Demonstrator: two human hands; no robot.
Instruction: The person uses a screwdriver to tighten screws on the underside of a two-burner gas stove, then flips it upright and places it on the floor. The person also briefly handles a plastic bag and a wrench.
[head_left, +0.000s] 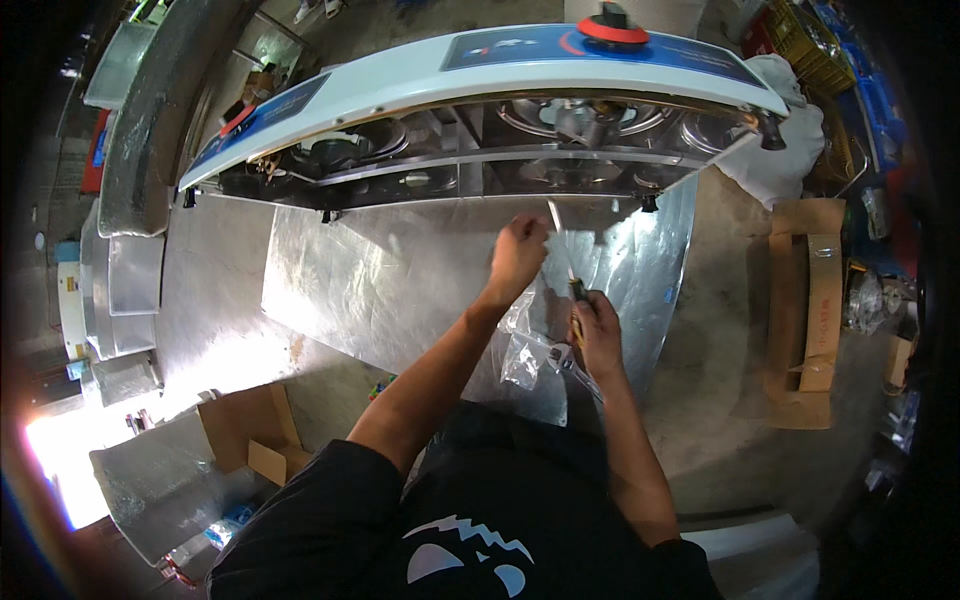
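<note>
A two-burner gas stove (420, 85) is tipped up on the silvery sheet (350, 270), with its open underside toward me and its knobs (612, 25) at the top. In my right hand (598, 325) is a screwdriver (565, 240) with a yellow and dark handle, its long shaft slanting up toward the stove's lower edge. My left hand (518, 255) is beside the shaft, fingers pinched together; anything between them is too small to make out. Below the hands lies a clear plastic bag (522, 355), partly under my right wrist.
On the right, an opened cardboard box (825, 310) lies on the concrete floor, with a white sack (785, 130) beyond it. At the left stand wrapped panels (135, 270) and another open carton (250, 430). Black feet (770, 132) stick out from the stove's edge.
</note>
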